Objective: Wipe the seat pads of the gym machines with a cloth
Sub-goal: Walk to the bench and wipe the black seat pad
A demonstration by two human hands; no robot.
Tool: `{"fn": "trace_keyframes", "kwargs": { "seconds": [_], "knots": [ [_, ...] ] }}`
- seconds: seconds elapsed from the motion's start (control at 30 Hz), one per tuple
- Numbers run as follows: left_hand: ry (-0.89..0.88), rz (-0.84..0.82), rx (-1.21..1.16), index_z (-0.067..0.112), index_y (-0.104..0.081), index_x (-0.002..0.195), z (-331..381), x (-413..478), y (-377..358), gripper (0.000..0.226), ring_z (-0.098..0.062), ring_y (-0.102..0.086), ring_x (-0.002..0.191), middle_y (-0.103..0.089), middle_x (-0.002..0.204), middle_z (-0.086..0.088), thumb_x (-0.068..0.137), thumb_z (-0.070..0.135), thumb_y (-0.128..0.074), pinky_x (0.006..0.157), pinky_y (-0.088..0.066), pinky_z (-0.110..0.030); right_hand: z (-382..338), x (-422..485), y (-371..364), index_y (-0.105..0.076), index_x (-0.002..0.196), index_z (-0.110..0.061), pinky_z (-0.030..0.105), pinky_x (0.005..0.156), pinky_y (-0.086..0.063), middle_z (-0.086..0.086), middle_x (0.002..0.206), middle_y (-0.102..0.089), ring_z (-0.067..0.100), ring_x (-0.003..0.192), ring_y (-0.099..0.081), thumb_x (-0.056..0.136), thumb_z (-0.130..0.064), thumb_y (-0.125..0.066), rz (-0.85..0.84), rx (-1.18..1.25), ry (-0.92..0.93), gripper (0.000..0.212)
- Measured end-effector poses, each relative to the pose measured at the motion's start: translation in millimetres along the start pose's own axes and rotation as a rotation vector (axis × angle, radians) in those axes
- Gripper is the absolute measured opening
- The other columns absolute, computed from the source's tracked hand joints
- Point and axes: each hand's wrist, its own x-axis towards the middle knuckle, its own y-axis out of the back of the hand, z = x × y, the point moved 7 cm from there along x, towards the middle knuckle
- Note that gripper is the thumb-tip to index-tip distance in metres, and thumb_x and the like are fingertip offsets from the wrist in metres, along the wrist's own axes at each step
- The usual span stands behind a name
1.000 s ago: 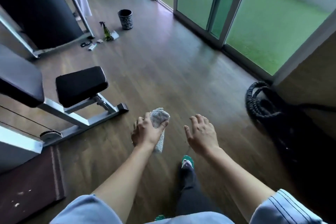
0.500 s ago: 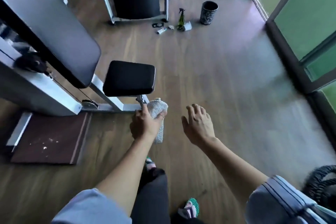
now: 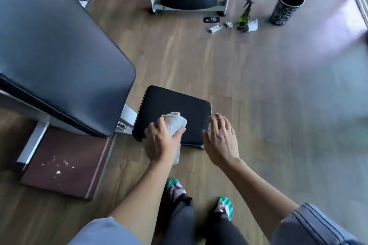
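1. Nearest me I see two pale blue sleeves, dark trousers and green dotted slippers (image 3: 225, 206) on the wood-grain plank floor (image 3: 258, 105).
2. My left hand (image 3: 162, 141) has its fingers (image 3: 151, 127) curled around a grey, nubbly terry cloth (image 3: 175, 123), bunched into a wad; the cloth's lower tail hangs below the palm.
3. The cloth sits over the near half of the seat pad (image 3: 175, 103), a square black cushion with rounded corners and a smooth vinyl-like skin. Whether the wad presses on it, I cannot tell.
4. My right hand (image 3: 221, 141) holds nothing, fingers spread, hovering at the pad's right near corner.
5. To the left, a large glossy dark backrest pad (image 3: 59, 55) slopes on a pale metal frame above a dark reddish floor mat (image 3: 65, 163) speckled with white crumbs.
6. Farther off stand a green spray bottle (image 3: 245, 15), markers, a small white cup on its side and a dark patterned cylindrical bin (image 3: 286, 8).
7. Half a second ago the cloth was short of the pad's near edge; now it lies over the cushion, and the view has closed in.
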Motion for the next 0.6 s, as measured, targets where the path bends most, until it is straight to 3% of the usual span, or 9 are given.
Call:
{"fn": "trace_keyframes", "kwargs": {
  "seconds": [0.07,0.23,0.37,0.47,0.6],
  "knots": [
    [-0.004,0.012,0.046,0.011,-0.053,0.122,-4.2,29.0,-16.7,0.069,-0.038,-0.051,0.100,-0.056,0.105,-0.017,0.073,0.057,-0.070,0.074,-0.046,-0.047,2.4,30.0,-20.4,-0.050,0.127,-0.001,0.046,0.101,-0.040,0.022,0.137,-0.048,0.040,0.126,-0.045,0.092,-0.027,-0.055,-0.004,-0.005,-0.008,0.043],
    [-0.016,0.049,0.148,0.009,-0.054,0.121,-20.2,86.1,-63.6,0.068,-0.040,-0.054,0.092,-0.058,0.100,-0.020,0.073,0.053,-0.073,0.072,-0.043,-0.046,5.9,83.0,-85.6,-0.044,0.136,-0.001,0.050,0.107,-0.035,0.024,0.145,-0.040,0.042,0.134,-0.038,0.093,-0.038,-0.033,-0.101,-0.035,0.002,0.058],
    [-0.045,0.075,0.212,0.010,-0.056,0.119,-35.7,114.2,-96.0,0.068,-0.038,-0.054,0.089,-0.059,0.101,-0.018,0.071,0.055,-0.073,0.069,-0.044,-0.044,3.3,104.4,-129.9,-0.034,0.144,-0.001,0.049,0.114,-0.021,0.022,0.153,-0.027,0.039,0.142,-0.023,0.094,-0.042,-0.024,-0.119,-0.066,0.062,0.065],
    [-0.074,0.060,0.232,0.012,-0.051,0.129,-48.8,125.4,-116.3,0.069,-0.037,-0.049,0.099,-0.054,0.121,-0.017,0.079,0.058,-0.064,0.079,-0.044,-0.047,4.0,114.7,-152.1,-0.027,0.148,-0.002,0.048,0.117,-0.013,0.020,0.156,-0.019,0.036,0.145,-0.014,0.096,-0.043,-0.023,-0.126,-0.082,0.097,0.067],
    [-0.236,-0.007,0.217,0.016,-0.036,0.145,-54.2,127.4,-135.1,0.067,-0.043,-0.036,0.131,-0.032,0.150,-0.017,0.090,0.052,-0.046,0.102,-0.036,-0.057,12.0,123.0,-171.6,-0.023,0.149,-0.002,0.048,0.119,-0.009,0.019,0.157,-0.014,0.034,0.146,-0.008,0.097,-0.043,-0.024,-0.131,-0.100,0.096,0.066]
  ]
}}
